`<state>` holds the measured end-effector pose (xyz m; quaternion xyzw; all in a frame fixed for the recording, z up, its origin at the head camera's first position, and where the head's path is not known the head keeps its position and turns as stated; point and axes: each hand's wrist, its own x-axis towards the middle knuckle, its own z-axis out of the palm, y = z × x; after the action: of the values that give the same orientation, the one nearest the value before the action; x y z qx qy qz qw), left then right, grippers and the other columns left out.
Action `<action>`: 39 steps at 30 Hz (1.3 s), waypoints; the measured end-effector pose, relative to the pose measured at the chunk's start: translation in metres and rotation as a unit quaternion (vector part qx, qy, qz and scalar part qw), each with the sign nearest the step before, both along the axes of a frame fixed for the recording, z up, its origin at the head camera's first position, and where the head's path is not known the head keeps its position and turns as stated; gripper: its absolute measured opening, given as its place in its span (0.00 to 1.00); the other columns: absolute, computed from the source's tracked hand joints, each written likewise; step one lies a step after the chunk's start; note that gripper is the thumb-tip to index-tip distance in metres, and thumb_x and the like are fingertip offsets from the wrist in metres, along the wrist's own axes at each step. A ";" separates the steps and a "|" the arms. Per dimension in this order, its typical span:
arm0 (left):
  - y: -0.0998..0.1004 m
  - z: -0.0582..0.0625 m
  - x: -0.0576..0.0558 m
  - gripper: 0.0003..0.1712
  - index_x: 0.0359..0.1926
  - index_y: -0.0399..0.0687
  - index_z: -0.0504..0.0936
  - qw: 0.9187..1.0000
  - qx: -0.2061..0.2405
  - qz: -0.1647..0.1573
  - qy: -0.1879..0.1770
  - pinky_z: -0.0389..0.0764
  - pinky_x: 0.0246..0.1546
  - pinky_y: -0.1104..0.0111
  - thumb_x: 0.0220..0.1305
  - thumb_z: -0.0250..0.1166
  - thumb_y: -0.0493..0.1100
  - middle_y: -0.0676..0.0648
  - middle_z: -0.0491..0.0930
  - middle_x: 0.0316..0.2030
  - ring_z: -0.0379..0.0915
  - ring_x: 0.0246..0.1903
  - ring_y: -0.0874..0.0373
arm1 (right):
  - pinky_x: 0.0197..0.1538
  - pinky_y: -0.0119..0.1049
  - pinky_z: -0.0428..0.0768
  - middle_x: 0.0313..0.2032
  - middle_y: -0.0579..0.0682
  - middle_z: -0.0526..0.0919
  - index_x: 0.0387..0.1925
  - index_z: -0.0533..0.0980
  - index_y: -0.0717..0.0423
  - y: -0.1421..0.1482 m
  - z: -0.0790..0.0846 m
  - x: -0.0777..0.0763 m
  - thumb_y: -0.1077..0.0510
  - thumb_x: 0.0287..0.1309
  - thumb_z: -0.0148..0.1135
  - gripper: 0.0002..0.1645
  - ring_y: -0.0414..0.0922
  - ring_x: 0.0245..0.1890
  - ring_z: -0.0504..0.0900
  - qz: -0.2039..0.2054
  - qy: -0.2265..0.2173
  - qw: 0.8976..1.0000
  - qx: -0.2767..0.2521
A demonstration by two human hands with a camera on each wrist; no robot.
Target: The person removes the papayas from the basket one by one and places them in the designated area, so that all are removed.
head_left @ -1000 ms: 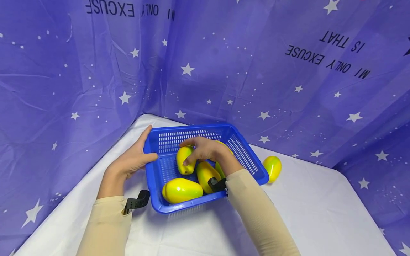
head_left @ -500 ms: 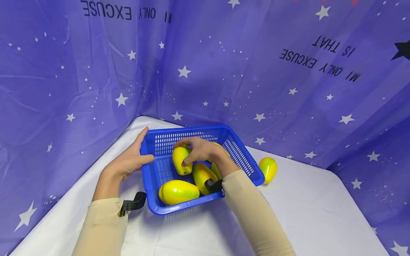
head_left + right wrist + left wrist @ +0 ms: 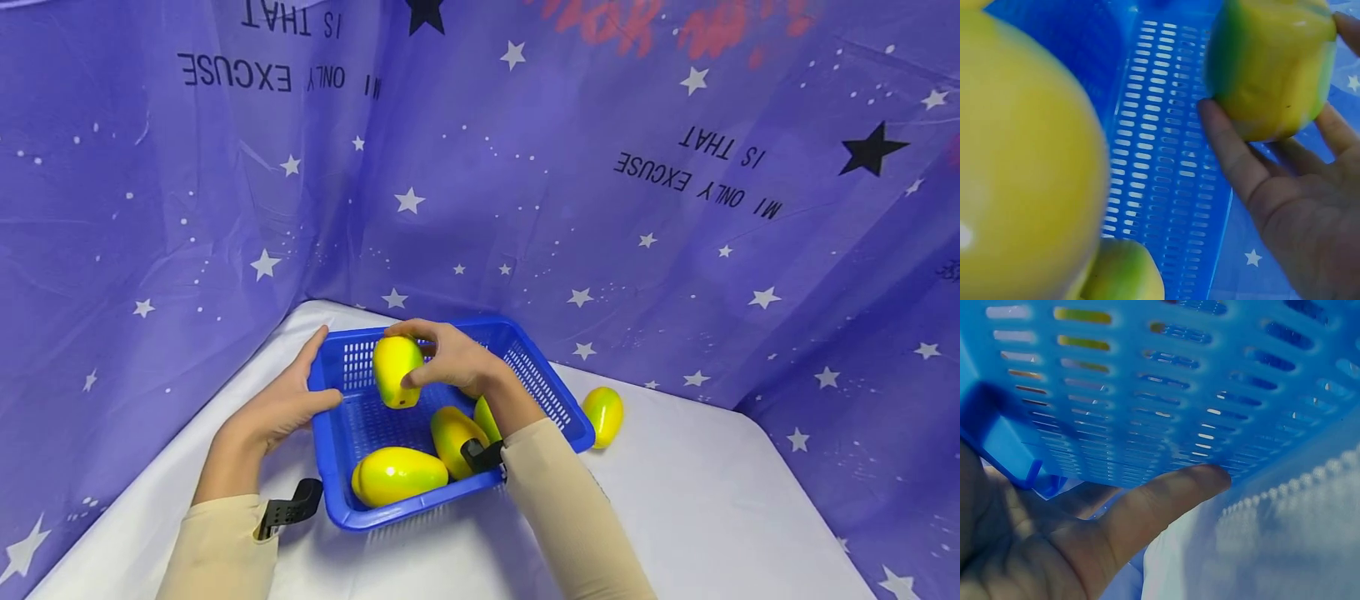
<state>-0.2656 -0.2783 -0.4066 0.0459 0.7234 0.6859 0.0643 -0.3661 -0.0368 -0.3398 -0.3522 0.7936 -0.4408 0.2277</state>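
Note:
My right hand [image 3: 457, 362] holds a yellow-green mango [image 3: 393, 371] up over the blue plastic basket [image 3: 326, 471]. In the right wrist view the fingers [image 3: 1229, 140] and thumb sit round this mango [image 3: 1272, 69], above the slotted wall. At the basket's left side my left hand [image 3: 281, 408] grips the rim, thumb on top. The left wrist view shows a finger [image 3: 1172, 494] lying along the outside of the slotted plastic. Inside the basket lie a yellow mango [image 3: 400, 477] at the front and a greener mango [image 3: 453, 437] beside it. Another mango [image 3: 486, 419] is partly hidden by my right wrist.
One more mango [image 3: 602, 417] lies on the white tablecloth [image 3: 675, 500], just right of the basket. A purple curtain [image 3: 450, 233] with stars and lettering hangs close behind the table. Black wrist mounts [image 3: 292, 504] stick out from both sleeves.
My right hand has lifted the mango from among the others in the basket, up and to the left. The left hand keeps its grip on the rim. The head view has shifted slightly.

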 end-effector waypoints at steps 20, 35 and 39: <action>-0.015 -0.012 -0.024 0.62 0.74 0.71 0.20 0.999 0.014 -0.029 0.021 0.81 0.39 0.47 0.59 0.55 0.30 0.23 0.37 0.70 0.75 0.46 0.36 | 0.50 0.45 0.81 0.61 0.48 0.72 0.66 0.69 0.47 0.052 0.035 -0.016 0.58 0.42 0.69 0.44 0.52 0.56 0.75 -0.019 0.077 0.991 -0.112; -0.041 -0.016 -0.030 0.61 0.73 0.70 0.18 0.998 0.004 -0.043 0.038 0.82 0.37 0.48 0.63 0.55 0.32 0.20 0.38 0.68 0.73 0.47 0.36 | 0.49 0.48 0.81 0.63 0.47 0.71 0.68 0.68 0.49 0.106 0.040 -0.022 0.65 0.42 0.68 0.46 0.52 0.58 0.75 -0.069 0.090 0.985 -0.132; -0.050 -0.017 -0.031 0.60 0.72 0.71 0.17 0.998 -0.002 -0.048 0.045 0.82 0.38 0.49 0.64 0.55 0.32 0.20 0.37 0.68 0.71 0.49 0.37 | 0.51 0.49 0.80 0.63 0.49 0.71 0.68 0.67 0.50 0.119 0.039 -0.024 0.66 0.43 0.67 0.46 0.52 0.58 0.75 -0.087 0.100 0.981 -0.142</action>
<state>-0.2963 -0.3285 -0.4236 0.1113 0.7238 0.6779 0.0647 -0.3906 0.0818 -0.3005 -0.3531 0.7693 -0.5295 0.0560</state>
